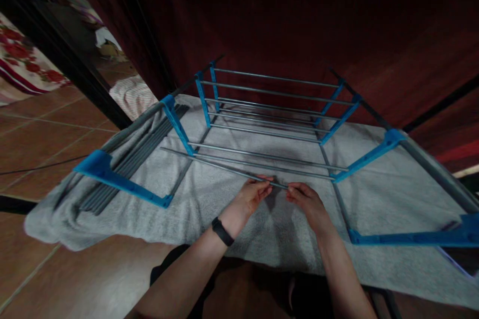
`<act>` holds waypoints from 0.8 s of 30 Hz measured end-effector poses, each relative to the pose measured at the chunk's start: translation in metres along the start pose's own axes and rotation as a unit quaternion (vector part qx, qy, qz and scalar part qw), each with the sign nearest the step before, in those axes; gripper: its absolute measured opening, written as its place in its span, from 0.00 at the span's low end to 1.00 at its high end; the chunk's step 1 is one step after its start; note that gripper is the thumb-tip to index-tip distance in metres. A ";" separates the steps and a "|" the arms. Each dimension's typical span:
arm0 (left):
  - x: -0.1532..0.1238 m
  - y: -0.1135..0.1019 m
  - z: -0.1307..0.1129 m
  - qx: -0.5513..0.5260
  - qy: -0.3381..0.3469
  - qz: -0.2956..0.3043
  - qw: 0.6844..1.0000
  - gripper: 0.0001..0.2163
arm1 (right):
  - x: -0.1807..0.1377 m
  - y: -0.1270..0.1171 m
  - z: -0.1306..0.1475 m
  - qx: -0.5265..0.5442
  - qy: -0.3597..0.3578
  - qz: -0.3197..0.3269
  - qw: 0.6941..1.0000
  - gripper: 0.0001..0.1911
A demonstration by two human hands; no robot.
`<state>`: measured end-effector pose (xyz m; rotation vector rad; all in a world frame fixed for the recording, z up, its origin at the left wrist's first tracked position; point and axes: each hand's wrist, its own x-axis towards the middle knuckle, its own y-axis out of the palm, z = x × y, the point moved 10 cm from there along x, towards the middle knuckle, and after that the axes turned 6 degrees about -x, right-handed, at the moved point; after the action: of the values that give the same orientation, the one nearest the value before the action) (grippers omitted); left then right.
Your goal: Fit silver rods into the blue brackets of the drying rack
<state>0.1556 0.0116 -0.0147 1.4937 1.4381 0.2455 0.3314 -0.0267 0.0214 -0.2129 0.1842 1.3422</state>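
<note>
Nearest the camera, two bare forearms (187, 274) extend over a grey cloth (209, 204). The left hand (255, 193) and right hand (307, 203) each have a grip pinched on one thin grey rod (224, 168), slanting across the front of a rack (265, 133). Held only towards its right end, the rod could tip or twist loose, its long free end knocking a blue bracket (179, 127); whether they touch is unclear. The right fingers hide the rod's end. The rack's near right corner is cut off; the dark red backdrop (284, 25) is murky.
</note>
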 end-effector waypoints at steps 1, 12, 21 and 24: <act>-0.001 0.000 0.001 0.003 0.001 0.000 1.000 0.12 | -0.001 0.001 0.001 -0.008 -0.001 0.004 1.000 0.26; -0.003 0.000 0.014 0.017 -0.001 0.012 1.000 0.10 | 0.001 0.007 -0.010 -0.087 0.030 0.023 0.996 0.27; -0.003 0.001 0.022 0.007 -0.009 0.029 1.000 0.10 | 0.001 0.007 -0.012 -0.127 0.023 0.012 0.992 0.27; -0.003 -0.001 0.022 0.006 -0.008 0.025 1.000 0.10 | 0.000 0.007 -0.013 -0.105 0.020 0.026 0.994 0.29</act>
<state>0.1704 -0.0021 -0.0248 1.5384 1.3929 0.2550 0.3244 -0.0289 0.0084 -0.4139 0.0815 1.4097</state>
